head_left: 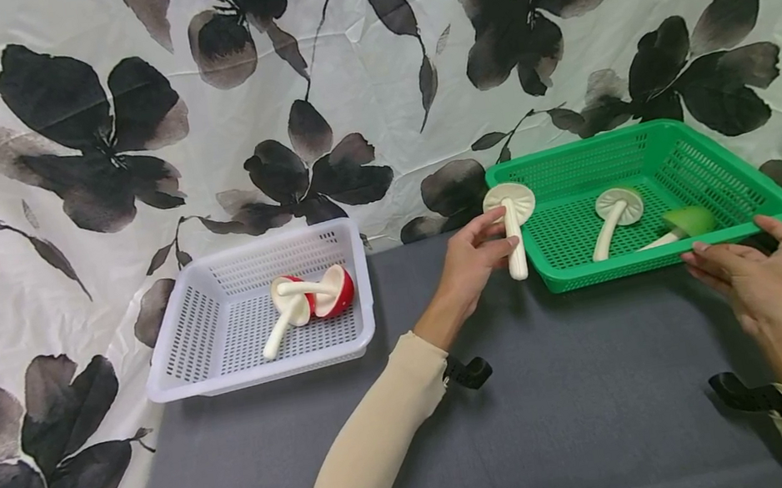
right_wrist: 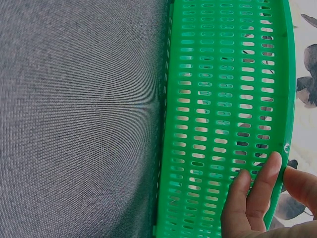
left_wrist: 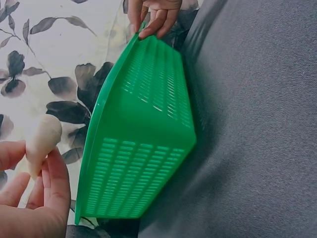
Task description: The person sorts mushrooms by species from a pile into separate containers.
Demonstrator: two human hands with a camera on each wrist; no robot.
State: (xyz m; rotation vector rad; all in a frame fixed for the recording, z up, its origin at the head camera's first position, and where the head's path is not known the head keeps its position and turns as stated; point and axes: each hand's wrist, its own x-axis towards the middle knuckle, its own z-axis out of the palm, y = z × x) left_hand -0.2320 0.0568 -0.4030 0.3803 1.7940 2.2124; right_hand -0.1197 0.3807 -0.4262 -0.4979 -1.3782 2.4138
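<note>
My left hand (head_left: 468, 264) pinches a toy mushroom (head_left: 514, 238) by its white stem, at the left end of the green basket (head_left: 563, 279). Its pale underside faces me, and the cap's outer colour is hidden. In the left wrist view, the stem's rounded end (left_wrist: 47, 133) shows between thumb and fingers. My right hand (head_left: 768, 280) grips the basket's near rim by its right corner, with the thumb over the rim and fingers against the outer wall (right_wrist: 198, 124). Inside the basket lie two green-capped toy mushrooms, one with its underside up (head_left: 617, 212) and one on its side (head_left: 687, 222).
To the left stands a white basket (head_left: 176, 377) holding two red-capped toy mushrooms (head_left: 333, 290), one lying across the other. Both baskets rest on a dark grey cloth-covered table (head_left: 542, 441). Behind hangs a white curtain (head_left: 422, 146) with dark flowers.
</note>
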